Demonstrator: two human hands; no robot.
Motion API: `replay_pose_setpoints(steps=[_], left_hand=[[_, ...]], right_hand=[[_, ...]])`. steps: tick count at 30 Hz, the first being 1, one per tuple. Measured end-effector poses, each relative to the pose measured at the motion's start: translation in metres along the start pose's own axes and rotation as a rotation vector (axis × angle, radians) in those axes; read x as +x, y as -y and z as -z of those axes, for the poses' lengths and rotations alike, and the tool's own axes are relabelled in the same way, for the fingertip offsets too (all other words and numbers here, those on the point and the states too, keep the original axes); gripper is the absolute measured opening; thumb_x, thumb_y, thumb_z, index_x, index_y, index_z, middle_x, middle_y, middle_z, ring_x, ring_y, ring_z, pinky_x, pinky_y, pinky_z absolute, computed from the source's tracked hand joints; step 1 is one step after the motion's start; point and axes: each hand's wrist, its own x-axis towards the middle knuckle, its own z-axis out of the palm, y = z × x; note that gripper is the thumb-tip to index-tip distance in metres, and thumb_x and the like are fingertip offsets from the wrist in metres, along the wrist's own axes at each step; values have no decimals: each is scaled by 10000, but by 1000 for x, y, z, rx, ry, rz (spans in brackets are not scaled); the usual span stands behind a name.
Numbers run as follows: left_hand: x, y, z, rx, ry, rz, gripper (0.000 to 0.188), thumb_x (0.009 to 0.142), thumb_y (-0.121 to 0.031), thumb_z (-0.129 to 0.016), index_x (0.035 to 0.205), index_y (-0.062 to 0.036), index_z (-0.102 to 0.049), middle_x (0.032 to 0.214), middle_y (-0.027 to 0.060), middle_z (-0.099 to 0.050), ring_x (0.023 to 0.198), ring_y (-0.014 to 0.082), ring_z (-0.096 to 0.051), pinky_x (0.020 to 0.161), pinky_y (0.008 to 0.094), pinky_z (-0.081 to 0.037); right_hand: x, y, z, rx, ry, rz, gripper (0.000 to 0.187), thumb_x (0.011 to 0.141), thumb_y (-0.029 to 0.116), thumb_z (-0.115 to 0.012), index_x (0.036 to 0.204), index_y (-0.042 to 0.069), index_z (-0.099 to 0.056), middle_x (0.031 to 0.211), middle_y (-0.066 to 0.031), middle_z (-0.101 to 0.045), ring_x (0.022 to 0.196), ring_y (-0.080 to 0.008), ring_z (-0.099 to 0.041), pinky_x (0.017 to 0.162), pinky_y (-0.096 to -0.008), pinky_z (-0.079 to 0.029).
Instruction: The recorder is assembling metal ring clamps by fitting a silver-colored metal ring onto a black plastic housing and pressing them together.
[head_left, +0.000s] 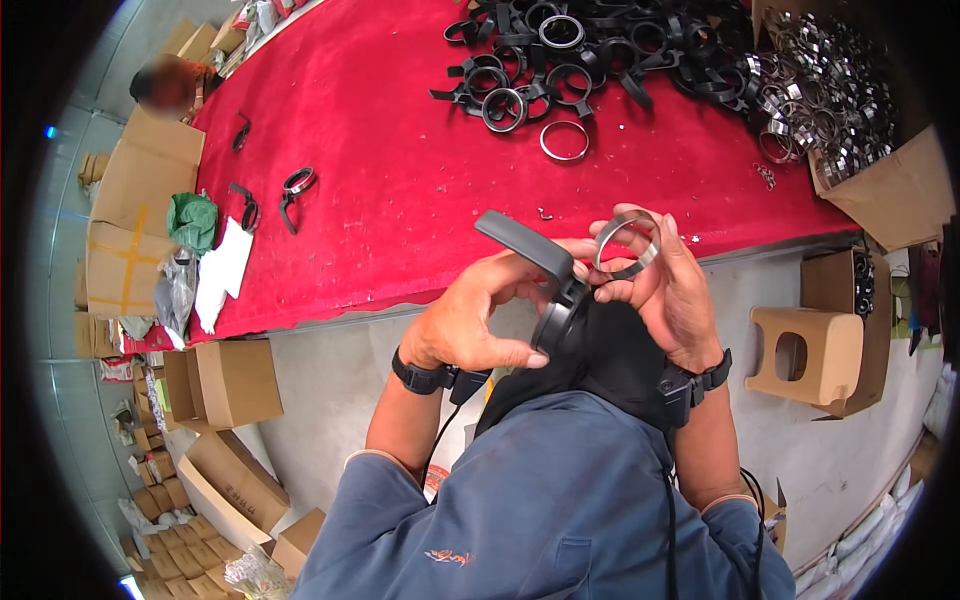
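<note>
The left hand (pixel 470 320) hides the lower part of the black clamp (pixel 545 285); the right hand (pixel 665 290) covers one side of the metal ring (pixel 627 243); the pile of shiny rings (pixel 830 90) is cut off by the picture's rim

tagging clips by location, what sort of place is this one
Probably a small workshop or factory assembly bench. A red-covered table holds a heap of black clamp straps and a pile of shiny metal rings; cardboard boxes stand on the floor. The right hand holds one metal ring, the left hand a black strap.

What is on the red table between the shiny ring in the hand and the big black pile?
In the head view, one loose metal ring lies on the red cloth between them.
</note>
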Motion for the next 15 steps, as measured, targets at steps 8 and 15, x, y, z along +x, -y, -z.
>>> replay_pose_setpoints(steps=[8, 15], left_hand=[[-9, 27, -6, 14, -24, 9, 849, 735, -177, -948, 1463, 52, -575, 1387, 154, -636, 1282, 269, -632, 1041, 418, -555], [-9, 30, -2, -302, -19, 164, 1020, 658, -158, -972, 1538, 45, -497, 1442, 212, -620, 1336, 324, -626, 1088, 445, -542]], right_hand=[[1, -9, -3, -140, 0, 14, 590, 1181, 501, -415, 1521, 29, -513, 1358, -184, -664, 1051, -230, -741, 845, -395, -636], [1, -17, -4, -728, -66, 149, 549, 1137, 425, -576, 1520, 31, -570, 1455, -144, -652, 1228, -203, -685, 992, -356, -573]])
